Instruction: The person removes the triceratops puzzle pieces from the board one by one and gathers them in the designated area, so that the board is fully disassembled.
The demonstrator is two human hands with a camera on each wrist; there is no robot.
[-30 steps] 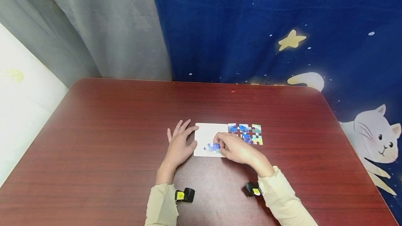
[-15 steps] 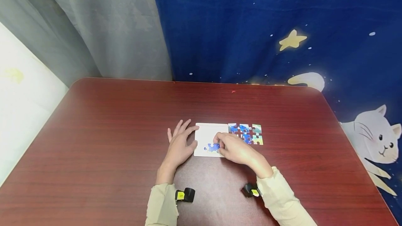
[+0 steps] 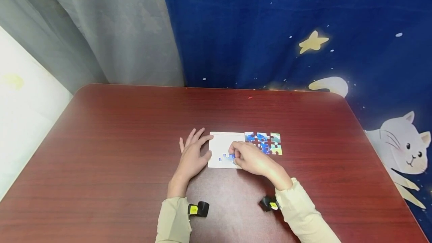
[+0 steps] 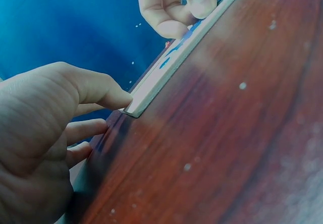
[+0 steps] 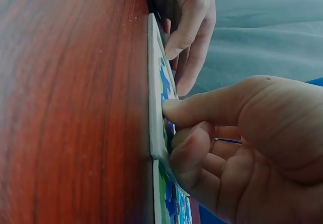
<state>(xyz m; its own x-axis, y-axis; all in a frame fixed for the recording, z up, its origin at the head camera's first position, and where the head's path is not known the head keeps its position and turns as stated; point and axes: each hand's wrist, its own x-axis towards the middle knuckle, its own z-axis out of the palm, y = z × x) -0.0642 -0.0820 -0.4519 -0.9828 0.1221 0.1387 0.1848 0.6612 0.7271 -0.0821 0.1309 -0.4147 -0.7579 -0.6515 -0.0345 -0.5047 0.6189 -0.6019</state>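
A flat white puzzle tray (image 3: 223, 143) lies in the middle of the table. My left hand (image 3: 193, 157) steadies its left edge, thumb and forefinger touching the rim and the other fingers spread on the table. In the left wrist view, the thumb (image 4: 113, 95) rests at the tray's corner. My right hand (image 3: 255, 159) bends over the tray's lower right part, pinching a jigsaw piece (image 5: 170, 129) between thumb and curled forefinger, low against the tray. Joined blue jigsaw pieces (image 3: 227, 157) lie along the tray's lower edge, partly covered by the right fingers.
Several loose jigsaw pieces (image 3: 275, 149), blue and green, lie in rows against the tray's right side, some behind the right hand. A tiny red scrap (image 3: 250, 98) is near the far edge of the brown table (image 3: 118, 141). Curtains (image 3: 236, 29) hang behind.
The right hand and wrist have shifted very slightly left, its fingers still at the lower right of the tray. The left hand and the loose pieces stay where they were.
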